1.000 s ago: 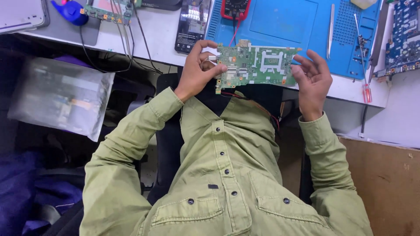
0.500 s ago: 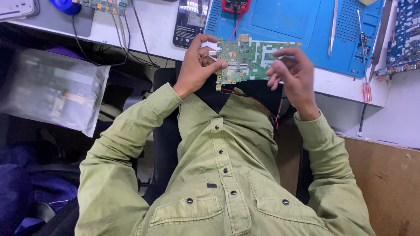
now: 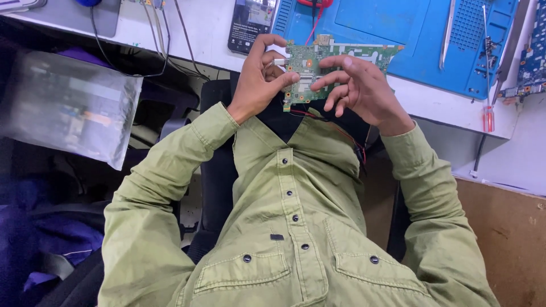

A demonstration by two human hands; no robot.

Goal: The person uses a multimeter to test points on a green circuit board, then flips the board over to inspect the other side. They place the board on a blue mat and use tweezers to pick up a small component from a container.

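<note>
I hold a green circuit board (image 3: 367, 55) up in front of my chest, just before the desk edge. My left hand (image 3: 257, 82) grips its left end, thumb and fingers pinched on the edge. My right hand (image 3: 367, 94) lies across the middle of the board, fingers apart, fingertips on its face; its thumb is hidden. A thin red and black wire (image 3: 335, 128) hangs from the board over my green shirt.
A blue work mat (image 3: 398, 25) on the white desk (image 3: 193, 40) carries tweezers (image 3: 449, 34) and a red-handled screwdriver (image 3: 488, 91). A phone (image 3: 250, 23) lies left of it, another circuit board (image 3: 532, 57) at far right. A clear plastic bag (image 3: 68, 113) sits lower left.
My right hand left the board's right end and slid left over its middle. The board and both hands came nearer and a little lower. My left hand kept its grip.
</note>
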